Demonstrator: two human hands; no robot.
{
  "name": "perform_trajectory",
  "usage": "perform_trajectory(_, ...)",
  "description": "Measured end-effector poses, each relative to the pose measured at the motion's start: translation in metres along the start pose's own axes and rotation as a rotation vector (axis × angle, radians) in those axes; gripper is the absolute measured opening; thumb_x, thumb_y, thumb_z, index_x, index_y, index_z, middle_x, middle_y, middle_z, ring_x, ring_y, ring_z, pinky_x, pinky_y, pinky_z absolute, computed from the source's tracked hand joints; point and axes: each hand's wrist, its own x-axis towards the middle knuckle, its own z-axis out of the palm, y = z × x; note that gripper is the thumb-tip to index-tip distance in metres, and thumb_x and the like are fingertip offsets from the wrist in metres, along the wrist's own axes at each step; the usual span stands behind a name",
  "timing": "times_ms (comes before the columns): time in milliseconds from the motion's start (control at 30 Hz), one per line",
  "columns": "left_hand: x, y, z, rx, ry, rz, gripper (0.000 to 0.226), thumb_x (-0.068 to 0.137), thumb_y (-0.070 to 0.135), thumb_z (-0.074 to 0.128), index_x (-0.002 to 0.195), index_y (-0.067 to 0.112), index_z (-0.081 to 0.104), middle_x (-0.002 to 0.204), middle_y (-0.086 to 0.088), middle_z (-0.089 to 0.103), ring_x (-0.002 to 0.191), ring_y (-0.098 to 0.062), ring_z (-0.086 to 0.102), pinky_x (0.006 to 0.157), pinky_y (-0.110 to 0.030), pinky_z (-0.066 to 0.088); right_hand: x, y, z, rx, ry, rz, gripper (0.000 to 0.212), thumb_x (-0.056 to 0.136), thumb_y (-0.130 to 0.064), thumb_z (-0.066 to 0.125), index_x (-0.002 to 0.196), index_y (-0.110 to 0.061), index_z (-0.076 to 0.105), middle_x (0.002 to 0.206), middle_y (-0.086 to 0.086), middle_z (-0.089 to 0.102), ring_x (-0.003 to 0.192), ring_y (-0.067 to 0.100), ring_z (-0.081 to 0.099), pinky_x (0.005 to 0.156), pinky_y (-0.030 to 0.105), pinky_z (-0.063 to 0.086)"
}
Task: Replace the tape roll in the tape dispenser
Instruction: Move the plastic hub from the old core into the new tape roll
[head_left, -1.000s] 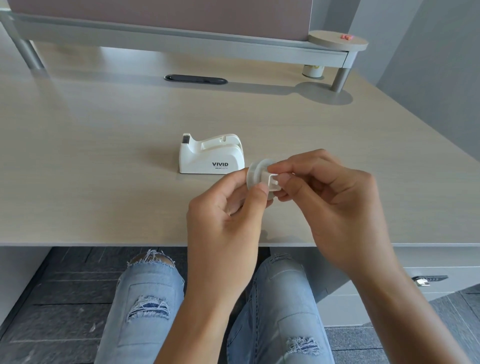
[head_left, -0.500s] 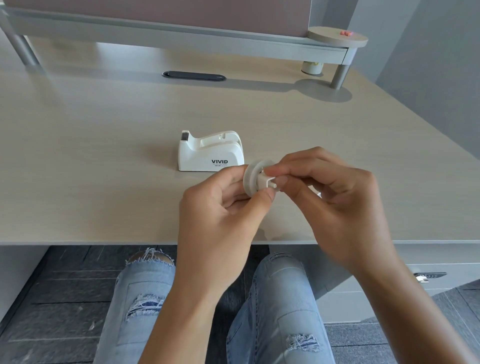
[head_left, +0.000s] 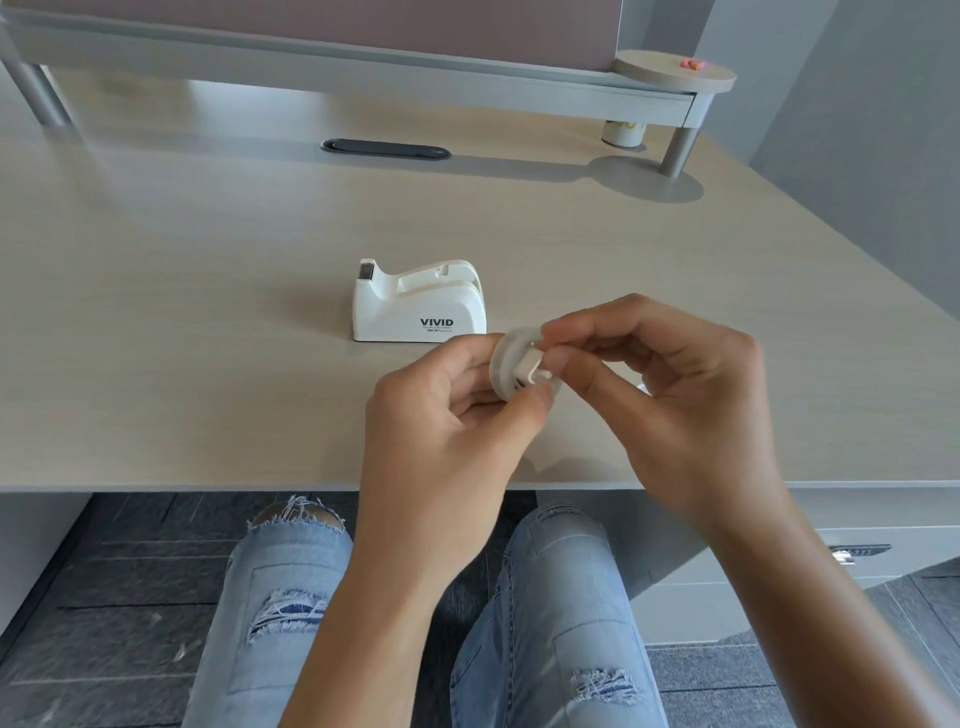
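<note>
A white tape dispenser (head_left: 418, 307) marked VIVID stands on the desk with its roll cradle empty. In front of it, above the desk's near edge, my left hand (head_left: 447, 431) pinches a small translucent tape roll (head_left: 505, 366) by its rim. My right hand (head_left: 670, 395) grips the white plastic spindle (head_left: 532, 366) that sticks out of the roll's centre, thumb and forefinger closed on it. Fingers hide much of the roll.
The light wood desk (head_left: 208, 338) has a dark cable slot (head_left: 385, 149) at the back. A raised shelf (head_left: 363, 67) runs along the rear, with a round ledge (head_left: 675, 75) at its right end and a small white cup (head_left: 623, 134) beneath. My knees in torn jeans sit under the desk.
Both hands stay together on the roll and spindle, working it slightly. The fingers of my right hand have shifted a little on the spindle. The dispenser has not moved.
</note>
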Motion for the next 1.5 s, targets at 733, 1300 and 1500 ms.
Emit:
perform_trajectory(733,0.0,-0.004,-0.002,-0.198,0.043,-0.031,0.014,0.087,0.006,0.079,0.099,0.01,0.083,0.094,-0.007,0.085,0.086,-0.016,0.078,0.09,-0.042,0.065,0.002,0.004,-0.009,0.413,-0.163,0.48,0.021,0.075,-0.034,0.086,0.089,-0.02,0.083,0.091,0.0,0.081,0.082,0.01,0.066,0.082,0.031,0.046)
perform_trajectory(1300,-0.002,-0.002,-0.004,-0.214,0.127,-0.063,0.018,0.084,0.004,0.079,0.101,0.004,0.083,0.09,-0.01,0.086,0.086,-0.027,0.083,0.085,-0.041,0.065,0.0,-0.002,0.004,0.422,-0.014,0.418,0.03,0.074,-0.023,0.082,0.098,-0.004,0.083,0.097,0.015,0.084,0.093,0.036,0.079,0.096,0.048,0.061)
perform_trajectory(1500,-0.003,0.002,-0.003,-0.231,0.149,-0.119,0.019,0.082,0.006,0.08,0.101,0.007,0.084,0.091,-0.01,0.086,0.085,-0.028,0.083,0.095,-0.054,0.062,0.0,-0.006,0.007,0.399,-0.008,0.423,0.027,0.076,-0.024,0.082,0.097,-0.007,0.084,0.097,0.015,0.084,0.094,0.041,0.078,0.098,0.058,0.059)
